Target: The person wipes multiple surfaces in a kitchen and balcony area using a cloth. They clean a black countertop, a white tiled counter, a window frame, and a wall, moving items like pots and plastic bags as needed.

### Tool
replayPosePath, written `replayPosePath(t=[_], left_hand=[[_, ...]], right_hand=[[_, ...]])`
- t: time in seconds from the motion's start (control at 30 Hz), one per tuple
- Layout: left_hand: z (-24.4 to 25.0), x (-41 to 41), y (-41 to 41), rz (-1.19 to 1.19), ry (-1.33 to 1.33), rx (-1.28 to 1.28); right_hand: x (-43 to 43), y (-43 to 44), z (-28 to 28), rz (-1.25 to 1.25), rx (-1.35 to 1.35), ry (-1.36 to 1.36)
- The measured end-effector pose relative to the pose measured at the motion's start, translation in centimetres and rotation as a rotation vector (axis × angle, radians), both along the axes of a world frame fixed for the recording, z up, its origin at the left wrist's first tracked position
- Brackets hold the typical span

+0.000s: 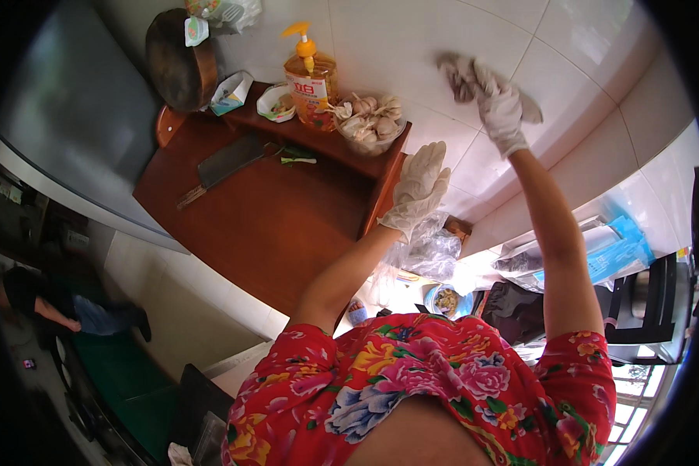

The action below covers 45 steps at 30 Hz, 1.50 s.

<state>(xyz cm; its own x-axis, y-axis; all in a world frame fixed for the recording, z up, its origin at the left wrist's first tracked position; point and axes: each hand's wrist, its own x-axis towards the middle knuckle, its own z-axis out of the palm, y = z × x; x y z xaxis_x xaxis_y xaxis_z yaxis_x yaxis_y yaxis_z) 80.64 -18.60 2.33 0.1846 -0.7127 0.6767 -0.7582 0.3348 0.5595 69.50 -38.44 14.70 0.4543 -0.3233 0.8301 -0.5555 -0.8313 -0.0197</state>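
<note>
My right hand (500, 110), in a whitish disposable glove, presses a dark greyish cloth (458, 76) against the white wall tiles (408, 52). The cloth's far end is blurred. My left hand (422, 183), gloved the same way, is held up beside the right end of a brown wooden desk (268, 233), fingers extended and nothing in it. A clear bowl of garlic bulbs (370, 125) sits on the desk's raised shelf, just up and left of that hand. Next to the bowl stands a dish soap pump bottle (310, 87) with a yellow top.
On the desk lie a cleaver (230, 163) and a green onion piece (298, 160). A small white dish (276, 103) and a round wooden chopping block (180, 61) are along the shelf. Plastic bags (434, 247) and a scrap bucket (448, 300) sit below. A person (64, 309) is at far left.
</note>
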Motion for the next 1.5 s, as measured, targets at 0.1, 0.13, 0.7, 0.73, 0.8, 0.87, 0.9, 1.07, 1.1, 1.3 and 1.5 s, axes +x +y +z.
replayPosePath(t=[0.1, 0.13, 0.7, 0.73, 0.8, 0.87, 0.9, 1.07, 1.1, 1.3, 1.5], left_hand=[[-1.9, 0.1, -0.1, -0.149, 0.407, 0.053], [-2.1, 0.0, 0.3, -0.258, 0.742, 0.138], [3.4, -1.2, 7.9, -0.451, 1.608, 0.344], [3.0, -0.9, 7.6, -0.403, 1.595, 0.370], [0.9, -1.6, 6.5, -0.428, 1.618, 0.228], [5.0, -2.8, 7.5, -0.344, 1.513, 0.235], [4.5, -2.7, 7.6, -0.410, 1.480, 0.186], [2.6, -2.6, 7.4, -0.515, 1.314, 0.234], [3.1, -2.5, 7.7, -0.533, 1.259, 0.268], [4.3, -2.1, 8.4, -0.463, 1.524, 0.205], [1.0, -4.3, 7.6, -0.687, 1.836, 0.180]], right_hand=[[-1.1, 2.9, -5.0, 0.138, 0.545, -0.052], [-1.0, 5.3, -5.8, 0.211, 0.782, -0.205], [-6.5, 22.2, -6.2, 0.893, 2.034, -0.969], [-6.8, 21.8, -6.9, 1.026, 2.018, -0.945], [-6.7, 22.2, -7.4, 1.007, 2.038, -0.966], [-6.2, 22.3, -8.4, 0.961, 2.155, -1.266], [-6.4, 22.2, -8.6, 0.921, 2.200, -1.161], [-8.0, 22.1, -9.8, 0.892, 2.357, -0.885], [-8.3, 22.1, -9.8, 0.979, 2.351, -0.823], [-9.7, 21.4, -5.7, 0.902, 1.853, -0.889], [-10.5, 21.1, 0.7, 0.514, 1.639, -0.473]])
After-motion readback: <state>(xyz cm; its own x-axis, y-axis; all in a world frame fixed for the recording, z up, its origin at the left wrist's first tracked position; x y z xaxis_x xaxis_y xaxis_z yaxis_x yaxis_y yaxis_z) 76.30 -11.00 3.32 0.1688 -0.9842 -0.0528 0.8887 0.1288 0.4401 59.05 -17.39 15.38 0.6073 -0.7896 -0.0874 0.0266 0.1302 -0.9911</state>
